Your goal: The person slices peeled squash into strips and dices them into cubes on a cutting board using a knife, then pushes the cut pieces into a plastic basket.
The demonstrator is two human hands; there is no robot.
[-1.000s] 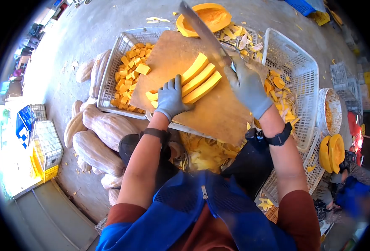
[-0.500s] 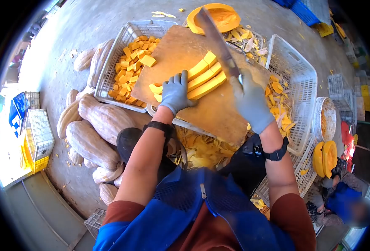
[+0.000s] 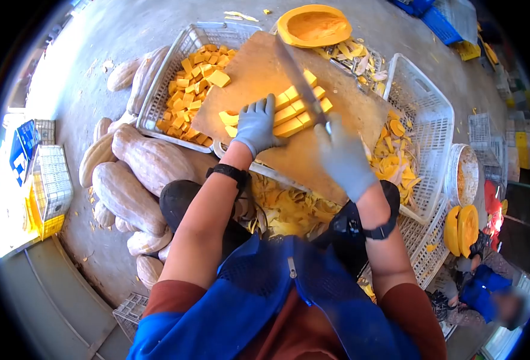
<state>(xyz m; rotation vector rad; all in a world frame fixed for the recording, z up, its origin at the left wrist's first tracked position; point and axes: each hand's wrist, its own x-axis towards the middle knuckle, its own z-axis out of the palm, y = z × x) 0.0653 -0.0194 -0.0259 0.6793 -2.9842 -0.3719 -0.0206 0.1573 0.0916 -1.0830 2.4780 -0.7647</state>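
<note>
My left hand [image 3: 258, 127], in a grey glove, presses on orange pumpkin strips [image 3: 288, 114], fingers over them and thumb to the side. My right hand [image 3: 344, 157], gloved too, grips the handle of a long knife [image 3: 297, 77]. The blade lies across the strips to the right of my left hand. Cross cuts divide the strips into blocks there. Shorter pumpkin ends stick out left of my left hand. Everything lies on a worn wooden cutting board [image 3: 313, 162]. One loose pumpkin cube [image 3: 219, 78] sits at the board's left edge.
A white crate of pumpkin cubes [image 3: 184, 96] stands left, near whole pumpkins [image 3: 127, 195]. A hollowed pumpkin half [image 3: 314, 27] lies beyond the board. Peelings [image 3: 397, 159] fill part of the right crate [image 3: 436, 120]. Another person [image 3: 487, 291] sits at lower right.
The knife has come down and left onto the strips with my right hand. More cross cuts now show in the strips. My left hand stays on them.
</note>
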